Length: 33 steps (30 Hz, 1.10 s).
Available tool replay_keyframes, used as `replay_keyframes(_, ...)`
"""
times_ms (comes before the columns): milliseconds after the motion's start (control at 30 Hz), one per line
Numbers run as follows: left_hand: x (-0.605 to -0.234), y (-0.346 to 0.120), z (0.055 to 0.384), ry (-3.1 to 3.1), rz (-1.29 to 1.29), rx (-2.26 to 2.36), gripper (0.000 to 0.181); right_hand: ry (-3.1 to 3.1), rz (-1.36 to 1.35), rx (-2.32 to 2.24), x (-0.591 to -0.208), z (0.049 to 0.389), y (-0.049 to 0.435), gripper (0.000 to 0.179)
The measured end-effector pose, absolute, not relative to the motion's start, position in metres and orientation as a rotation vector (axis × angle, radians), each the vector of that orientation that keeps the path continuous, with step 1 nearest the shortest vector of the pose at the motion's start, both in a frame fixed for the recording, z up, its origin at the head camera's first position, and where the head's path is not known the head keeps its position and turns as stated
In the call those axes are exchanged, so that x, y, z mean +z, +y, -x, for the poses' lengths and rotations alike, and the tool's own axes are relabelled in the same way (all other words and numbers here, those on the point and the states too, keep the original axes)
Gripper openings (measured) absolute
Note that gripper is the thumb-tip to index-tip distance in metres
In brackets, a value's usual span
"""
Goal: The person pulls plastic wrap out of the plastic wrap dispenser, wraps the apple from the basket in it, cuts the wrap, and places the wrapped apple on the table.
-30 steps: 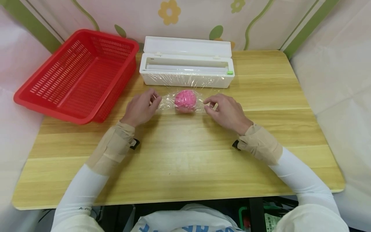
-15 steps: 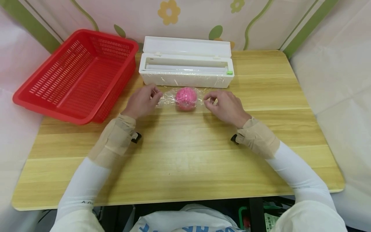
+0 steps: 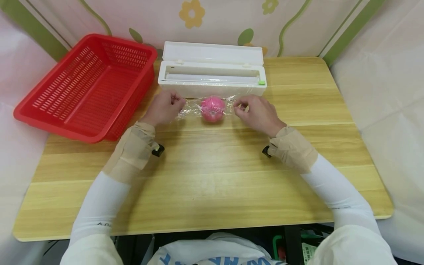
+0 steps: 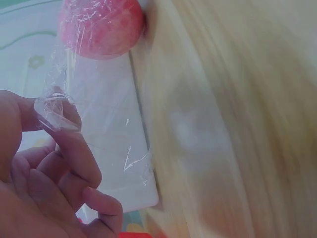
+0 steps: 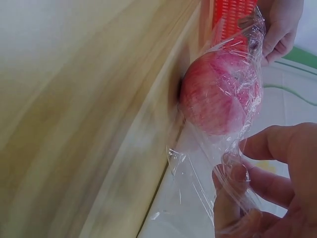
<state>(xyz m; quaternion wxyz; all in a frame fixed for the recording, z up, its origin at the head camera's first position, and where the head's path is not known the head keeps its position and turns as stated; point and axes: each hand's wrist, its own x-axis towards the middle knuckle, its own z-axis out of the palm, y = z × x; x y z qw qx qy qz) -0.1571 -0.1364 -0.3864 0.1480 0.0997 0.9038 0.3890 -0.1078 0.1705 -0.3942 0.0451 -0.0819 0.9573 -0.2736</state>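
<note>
A pinkish-red apple (image 3: 213, 109) sits on the table, wrapped in clear cling film (image 5: 237, 94). The film is drawn out to both sides of it. On the left, my left hand (image 3: 165, 106) pinches one gathered end of the film between thumb and fingers. My right hand (image 3: 257, 113) pinches the opposite end; the right wrist view shows film bunched at its fingertips. Just behind the apple stands a white cling film dispenser (image 3: 212, 90), its lid raised and the roll visible inside. In the left wrist view the apple (image 4: 101, 27) is partly cut off at the top.
A red plastic basket (image 3: 130, 99) stands at the back left of the wooden table (image 3: 212, 176). A curtain with printed flowers (image 3: 222, 22) hangs behind the dispenser. The table's front edge lies close to the person's body.
Both hands have shifted slightly forward, towards the dispenser, still pinching the film. The apple has turned over and moved the same way, closer to the dispenser's front.
</note>
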Motion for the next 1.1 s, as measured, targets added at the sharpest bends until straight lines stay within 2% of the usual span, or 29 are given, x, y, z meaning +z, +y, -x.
replay_keyframes(467,-0.385,-0.128,0.177,2.581,-0.215,1.184,0.030,2.922,0.228,-0.835,-0.388,0.124,0.175,0.024)
replay_keyframes(767,-0.398,-0.139,0.178,2.455,-0.280,1.418,0.028,2.877,0.270,-0.996,-0.385,0.121,0.182,0.026)
replay_keyframes(867,-0.399,-0.146,0.169,2.416,-0.317,1.429,0.038,2.828,0.276,-1.098,-0.385,0.117,0.185,0.028)
replay_keyframes(1100,-0.397,-0.161,0.135,2.456,-0.433,1.122,0.073,2.777,0.340,-1.141,-0.383,0.104,0.194,0.040)
